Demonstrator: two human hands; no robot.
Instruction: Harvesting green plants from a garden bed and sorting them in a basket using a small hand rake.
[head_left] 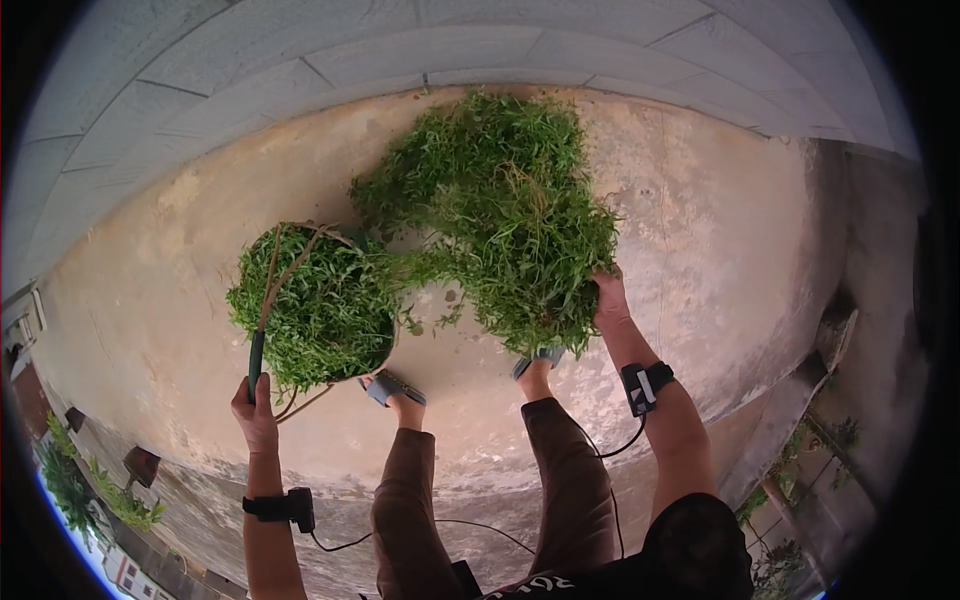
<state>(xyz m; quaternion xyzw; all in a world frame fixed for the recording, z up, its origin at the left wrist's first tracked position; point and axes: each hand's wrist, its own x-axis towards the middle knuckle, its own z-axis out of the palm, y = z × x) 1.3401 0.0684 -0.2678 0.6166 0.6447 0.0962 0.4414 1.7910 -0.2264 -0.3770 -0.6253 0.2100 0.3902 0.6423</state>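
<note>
On the left, a round basket (392, 352) is heaped to the rim with leafy green plants (325, 300). My left hand (256, 410) is closed around the dark green grip of its brown handle (270, 285), which leans over the basket's left side. On the other side, my right hand (610, 298) grips the lower right edge of a large bunch of green stems (530, 250). Its fingertips are partly hidden in the leaves. Behind that bunch, more of the same greens (475, 140) spread toward the wall, and some trailing stems reach the basket.
A grey block wall (480, 50) runs along the far side of the worn concrete floor (710, 240). My sandalled feet (395, 390) stand near the greens. Cables run from the straps on my forearms. A small brown pot (142, 464) stands at the lower left, and plants grow at the lower right.
</note>
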